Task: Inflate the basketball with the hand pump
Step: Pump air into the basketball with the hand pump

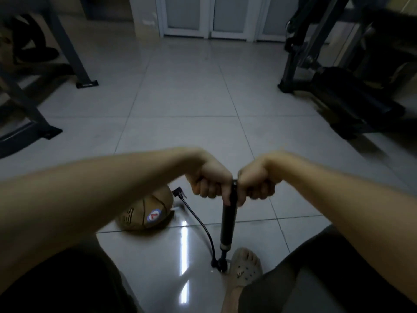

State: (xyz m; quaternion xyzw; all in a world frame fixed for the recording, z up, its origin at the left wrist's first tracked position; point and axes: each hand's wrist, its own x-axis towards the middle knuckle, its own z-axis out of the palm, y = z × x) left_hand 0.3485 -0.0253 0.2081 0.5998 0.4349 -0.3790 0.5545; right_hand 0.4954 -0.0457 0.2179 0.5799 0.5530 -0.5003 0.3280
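Note:
A black floor pump [228,222] stands upright on the tiles in front of me. My left hand [211,180] grips the left half of its T-handle and my right hand [257,182] grips the right half, both fists curled round the bar at the top of the barrel. A black hose [200,224] curves from the pump's base up to a connector head near the brown basketball [146,213]. The ball lies on the floor to the left, partly hidden behind my left forearm, and looks flattened. The hose end is blurred; whether it sits in the valve I cannot tell.
My foot in a grey clog [246,265] rests beside the pump's base. Dark metal frame legs [76,64] stand at the left and gym equipment [338,86] at the right. White doors [212,16] close the far wall. Glossy grey tile floor [180,98] lies between.

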